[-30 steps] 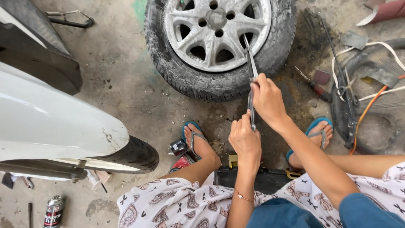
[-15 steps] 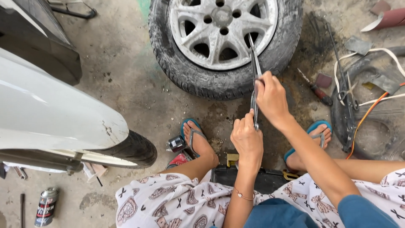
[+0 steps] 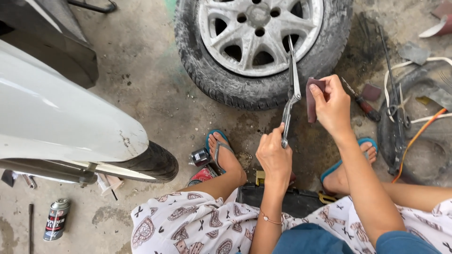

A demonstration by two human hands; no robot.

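My left hand (image 3: 274, 155) grips the lower end of a long, thin metal tool (image 3: 292, 89) that points up over the wheel. My right hand (image 3: 332, 104) holds a small dark red-brown sheet, like sandpaper (image 3: 312, 98), just to the right of the tool and apart from it. A car wheel with a dirty silver alloy rim and black tyre (image 3: 260, 42) lies flat on the concrete in front of me. My feet in blue flip-flops rest on the floor below it.
A white car body panel (image 3: 56, 117) with a tyre under it fills the left. A spray can (image 3: 56, 218) lies at lower left. On the right are a screwdriver (image 3: 361, 101), scissors (image 3: 396, 113), rubber pieces and an orange cable (image 3: 419, 136). A black box (image 3: 292, 200) sits between my knees.
My right hand has come off the metal tool and moved right, now showing the dark sheet. The view has shifted down and closer.
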